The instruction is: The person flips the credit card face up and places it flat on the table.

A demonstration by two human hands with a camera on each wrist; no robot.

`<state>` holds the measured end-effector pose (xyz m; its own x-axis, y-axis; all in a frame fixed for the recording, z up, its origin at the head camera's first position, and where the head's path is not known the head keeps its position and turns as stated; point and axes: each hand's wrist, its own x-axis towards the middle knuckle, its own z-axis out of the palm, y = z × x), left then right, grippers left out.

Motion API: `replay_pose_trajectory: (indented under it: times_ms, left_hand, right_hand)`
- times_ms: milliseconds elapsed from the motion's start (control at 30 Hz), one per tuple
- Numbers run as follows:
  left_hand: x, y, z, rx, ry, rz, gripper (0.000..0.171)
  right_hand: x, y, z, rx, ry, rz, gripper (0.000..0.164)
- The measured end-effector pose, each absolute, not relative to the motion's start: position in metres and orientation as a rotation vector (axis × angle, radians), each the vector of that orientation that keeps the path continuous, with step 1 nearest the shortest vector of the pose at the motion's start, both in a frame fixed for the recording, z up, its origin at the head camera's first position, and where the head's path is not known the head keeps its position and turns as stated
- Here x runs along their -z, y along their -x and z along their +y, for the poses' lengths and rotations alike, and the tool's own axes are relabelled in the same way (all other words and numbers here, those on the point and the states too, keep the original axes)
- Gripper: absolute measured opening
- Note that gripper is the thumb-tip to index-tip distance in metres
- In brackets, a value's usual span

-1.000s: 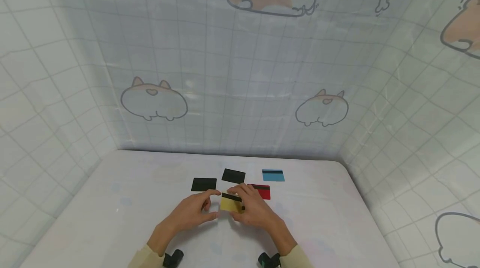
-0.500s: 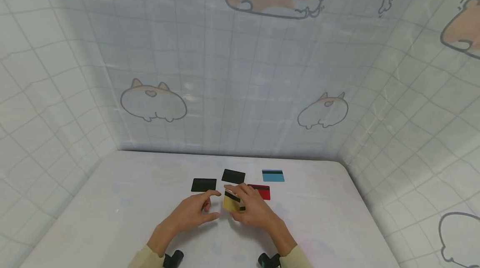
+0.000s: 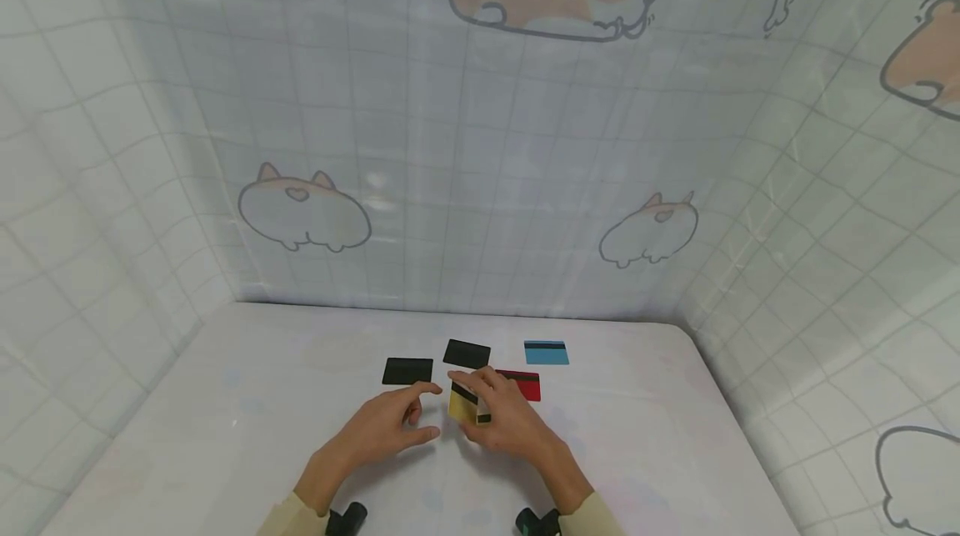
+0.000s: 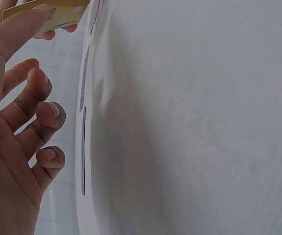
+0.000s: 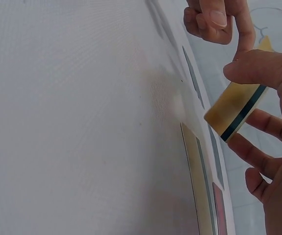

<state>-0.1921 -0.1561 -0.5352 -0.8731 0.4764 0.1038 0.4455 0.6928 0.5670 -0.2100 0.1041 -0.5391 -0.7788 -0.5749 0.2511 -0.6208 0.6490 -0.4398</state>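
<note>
My right hand [image 3: 501,413] pinches a gold card [image 5: 241,105] with a black stripe, tilted up off the table, the thumb on its near side. My left hand [image 3: 384,426] is held a small gap to the left of the card in the head view, fingers loosely bent and nothing in its grasp. In the left wrist view its thumb [image 4: 20,27] overlaps the gold card. Another pale yellow card [image 5: 194,181] with a dark stripe lies on the table under my right hand, mostly hidden by that hand in the head view.
Two black cards [image 3: 407,371] lie beyond my hands on the white-covered table [image 3: 225,403]. Close behind my right hand is a red card [image 3: 528,387], with a blue card [image 3: 547,353] farther back. A patterned curtain [image 3: 480,186] surrounds the table's back and sides.
The gold card has tilted and shifted slightly to the right in my right hand, showing more of the striped card below. My left hand has stayed almost in place.
</note>
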Motion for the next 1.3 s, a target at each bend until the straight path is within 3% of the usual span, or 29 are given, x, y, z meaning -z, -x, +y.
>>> replay_pose_trajectory:
  times_ms: [1300]
  left_hand:
    - [0.537, 0.179, -0.153, -0.941, -0.824, 2.888, 0.06]
  right_hand:
    - [0.531, 0.192, 0.1, -0.95, -0.921, -2.769, 0.074]
